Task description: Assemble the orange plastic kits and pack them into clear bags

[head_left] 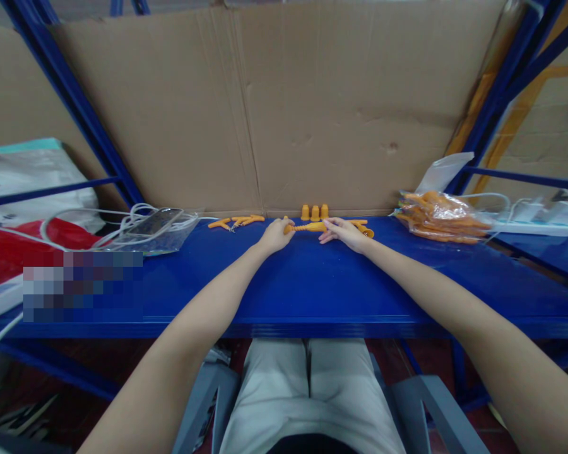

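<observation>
A long orange ribbed plastic piece [308,226] lies across the blue shelf [312,284] near the cardboard back wall. My left hand [275,236] is curled round its left end. My right hand [341,231] rests on its right part, fingers pressed down on it. Three small orange caps [315,212] stand upright just behind the piece. More orange Y-shaped parts [236,221] lie to the left of my left hand. Another orange part [365,228] sits under and beyond my right hand.
A clear bag of orange parts [438,216] lies at the right, beside a white power strip [530,224]. At the left are a phone in a clear pouch [156,226], white cables [66,217] and a red item [9,252]. Cardboard [265,107] closes the back.
</observation>
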Action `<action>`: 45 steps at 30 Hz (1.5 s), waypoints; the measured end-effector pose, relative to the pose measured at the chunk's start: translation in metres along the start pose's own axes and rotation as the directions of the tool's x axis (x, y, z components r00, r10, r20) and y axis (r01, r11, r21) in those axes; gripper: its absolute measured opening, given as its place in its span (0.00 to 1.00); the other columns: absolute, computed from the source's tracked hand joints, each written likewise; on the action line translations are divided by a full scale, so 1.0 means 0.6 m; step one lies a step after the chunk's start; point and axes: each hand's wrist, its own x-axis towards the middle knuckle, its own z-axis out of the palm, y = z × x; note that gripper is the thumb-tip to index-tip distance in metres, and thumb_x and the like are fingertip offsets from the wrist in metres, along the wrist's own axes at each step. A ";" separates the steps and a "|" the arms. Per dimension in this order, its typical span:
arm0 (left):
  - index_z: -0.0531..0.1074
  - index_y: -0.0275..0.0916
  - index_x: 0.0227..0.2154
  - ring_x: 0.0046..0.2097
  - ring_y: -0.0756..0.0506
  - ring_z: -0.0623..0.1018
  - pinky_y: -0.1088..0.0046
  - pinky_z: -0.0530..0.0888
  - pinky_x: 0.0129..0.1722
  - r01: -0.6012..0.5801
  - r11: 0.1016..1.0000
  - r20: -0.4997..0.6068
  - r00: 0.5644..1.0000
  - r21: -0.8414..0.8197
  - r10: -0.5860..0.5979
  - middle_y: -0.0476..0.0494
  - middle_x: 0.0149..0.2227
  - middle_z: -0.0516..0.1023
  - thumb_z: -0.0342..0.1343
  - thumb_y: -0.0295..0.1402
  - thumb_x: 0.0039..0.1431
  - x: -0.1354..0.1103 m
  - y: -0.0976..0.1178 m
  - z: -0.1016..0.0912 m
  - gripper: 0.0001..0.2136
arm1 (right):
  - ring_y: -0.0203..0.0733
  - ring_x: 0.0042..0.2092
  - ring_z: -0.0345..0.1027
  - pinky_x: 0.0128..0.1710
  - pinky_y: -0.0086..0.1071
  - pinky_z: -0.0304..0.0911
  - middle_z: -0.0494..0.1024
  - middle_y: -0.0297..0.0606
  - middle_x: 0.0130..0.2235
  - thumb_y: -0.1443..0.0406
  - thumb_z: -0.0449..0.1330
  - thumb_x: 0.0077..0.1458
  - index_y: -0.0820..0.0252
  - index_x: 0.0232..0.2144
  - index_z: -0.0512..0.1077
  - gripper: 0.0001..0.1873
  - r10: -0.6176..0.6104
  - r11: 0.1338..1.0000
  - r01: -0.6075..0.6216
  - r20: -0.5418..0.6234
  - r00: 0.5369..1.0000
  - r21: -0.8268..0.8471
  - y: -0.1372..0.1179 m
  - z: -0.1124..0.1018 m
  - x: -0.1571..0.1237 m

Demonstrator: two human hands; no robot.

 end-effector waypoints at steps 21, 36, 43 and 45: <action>0.75 0.38 0.40 0.46 0.43 0.77 0.67 0.71 0.49 -0.026 1.000 -0.013 1.000 -0.010 0.026 0.42 0.40 0.79 0.57 0.24 0.55 0.000 -0.007 0.004 0.10 | 0.34 0.20 0.70 0.22 0.26 0.67 0.77 0.32 0.21 0.66 0.65 0.55 0.60 0.36 0.65 0.12 0.022 1.000 -0.021 0.054 0.998 -0.013 0.000 -0.010 -0.001; 0.72 0.38 0.36 0.42 0.44 0.76 0.68 0.71 0.47 -0.040 0.999 -0.024 0.999 -0.030 0.039 0.45 0.35 0.78 0.58 0.23 0.54 0.000 -0.001 0.004 0.07 | 0.35 0.28 0.73 0.25 0.27 0.71 0.80 0.39 0.32 0.65 0.63 0.57 0.61 0.38 0.68 0.08 -0.006 0.997 0.003 0.048 0.999 0.072 -0.005 -0.007 0.001; 0.73 0.38 0.36 0.44 0.44 0.77 0.68 0.71 0.47 -0.080 0.996 -0.032 0.996 -0.034 0.079 0.44 0.37 0.78 0.58 0.23 0.53 -0.002 0.004 0.003 0.08 | 0.33 0.16 0.65 0.15 0.25 0.62 0.75 0.42 0.19 0.51 0.56 0.61 0.65 0.25 0.69 0.23 0.106 0.990 -0.108 -0.023 0.994 -0.088 -0.012 0.001 -0.003; 0.73 0.38 0.36 0.44 0.44 0.77 0.68 0.71 0.48 -0.070 0.997 -0.028 0.997 -0.030 0.069 0.43 0.38 0.78 0.58 0.22 0.53 -0.003 0.007 0.002 0.08 | 0.34 0.14 0.63 0.13 0.26 0.60 0.73 0.42 0.16 0.46 0.52 0.61 0.64 0.24 0.69 0.28 0.143 0.983 -0.146 -0.032 0.989 -0.111 -0.013 0.001 0.000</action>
